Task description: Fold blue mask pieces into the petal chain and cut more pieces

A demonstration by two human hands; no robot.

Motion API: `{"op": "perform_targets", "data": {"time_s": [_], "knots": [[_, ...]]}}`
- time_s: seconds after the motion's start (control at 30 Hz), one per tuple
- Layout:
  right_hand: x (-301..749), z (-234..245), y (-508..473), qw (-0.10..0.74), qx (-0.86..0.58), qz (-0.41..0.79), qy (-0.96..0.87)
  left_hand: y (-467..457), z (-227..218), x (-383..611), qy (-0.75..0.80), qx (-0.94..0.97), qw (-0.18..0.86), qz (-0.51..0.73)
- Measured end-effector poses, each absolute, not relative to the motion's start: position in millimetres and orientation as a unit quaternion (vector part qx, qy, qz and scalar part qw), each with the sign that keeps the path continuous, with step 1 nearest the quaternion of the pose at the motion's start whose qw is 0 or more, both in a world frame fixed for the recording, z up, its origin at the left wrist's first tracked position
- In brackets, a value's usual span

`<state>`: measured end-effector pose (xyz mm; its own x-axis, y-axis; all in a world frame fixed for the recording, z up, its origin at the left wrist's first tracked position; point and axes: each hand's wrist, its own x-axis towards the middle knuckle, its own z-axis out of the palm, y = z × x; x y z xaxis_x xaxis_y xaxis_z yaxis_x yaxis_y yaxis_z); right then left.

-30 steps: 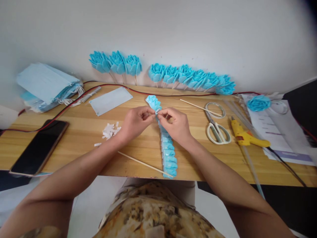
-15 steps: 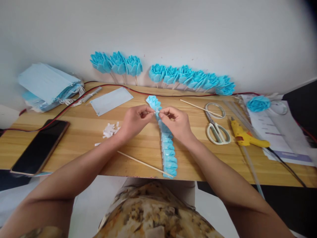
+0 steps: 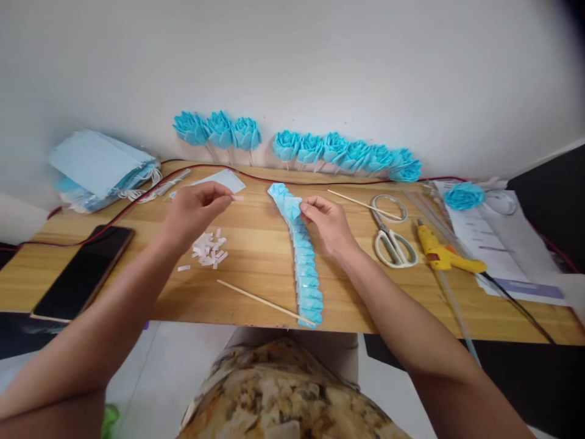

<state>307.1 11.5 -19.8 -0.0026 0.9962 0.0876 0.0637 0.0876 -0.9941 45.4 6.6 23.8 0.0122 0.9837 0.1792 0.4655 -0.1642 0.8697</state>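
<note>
A long strip of overlapping folded blue petals runs from the table's front edge toward the back. Near its far end, my right hand pinches one pale blue petal between thumb and fingertips. To the left, raised over the table, my left hand is closed on a small white paper piece that sticks out past its fingertips. Below that hand lies a pile of small white paper pieces. One thin wooden stick rests with its tip on the strip's near end.
Finished blue flowers on sticks lean along the wall. At right are scissors, a tape roll, a yellow glue gun and a loose blue flower. Face masks and a phone lie at left.
My left hand has moved left, away from the petal strip, with a small white paper piece in its fingers. My right hand still pinches at the strip's far part.
</note>
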Motion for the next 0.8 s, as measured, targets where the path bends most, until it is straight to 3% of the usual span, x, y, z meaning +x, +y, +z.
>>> {"op": "perform_targets", "data": {"time_s": [0.23,0.5,0.67,0.8], "knots": [[301,-24,9,0.486,-0.477,0.475,-0.557,-27,10,-20,0.608,0.707,0.267,0.245],[301,-25,7,0.463,-0.480,0.481,-0.570,-23,-14,-31,0.632,0.680,0.267,0.258],[300,-23,5,0.444,-0.476,0.488,-0.581,-24,0,-14,0.625,0.671,0.253,0.309],[299,-17,0,0.408,-0.461,0.511,-0.600,-20,17,25,0.554,0.691,0.329,0.329]]}}
